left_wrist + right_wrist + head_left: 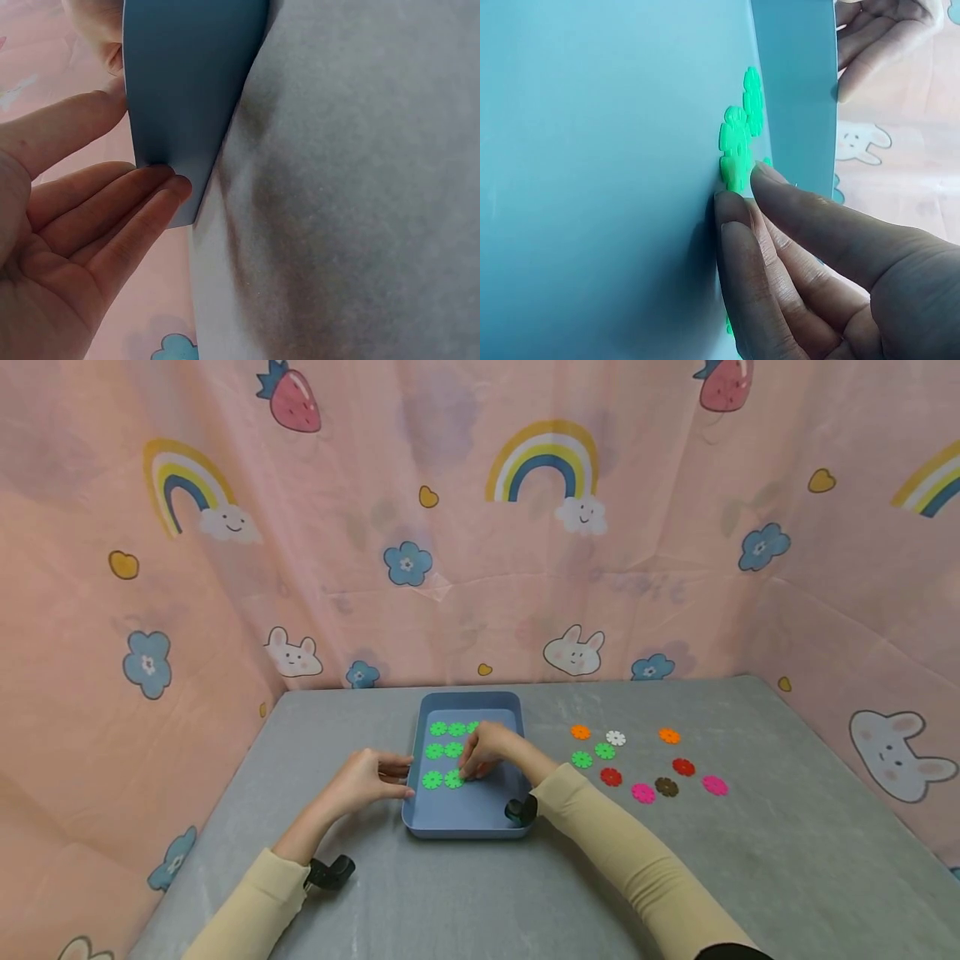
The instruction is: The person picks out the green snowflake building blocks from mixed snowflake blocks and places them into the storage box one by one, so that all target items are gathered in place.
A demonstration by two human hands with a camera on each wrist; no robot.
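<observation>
A shallow blue-grey tray [467,817] stands on the table with rows of green notched discs in its left part. My right hand [491,748] is over the tray, thumb and fingers pinching the edge of a green disc [453,779] in the nearest row. In the right wrist view that green disc [735,146] shows just beyond the fingertips; the hand partly hides it. My left hand [369,778] is at the tray's left side. Its nearly straight fingers [124,214] touch the outer wall [187,90], while the thumb lies near the rim.
Right of the tray, loose notched discs lie scattered on the grey table [795,860]: orange [581,732], white [616,738], green [582,760], red [611,777], brown [666,787] and pink [715,786]. A patterned pink curtain [480,610] hangs behind the table and at both sides.
</observation>
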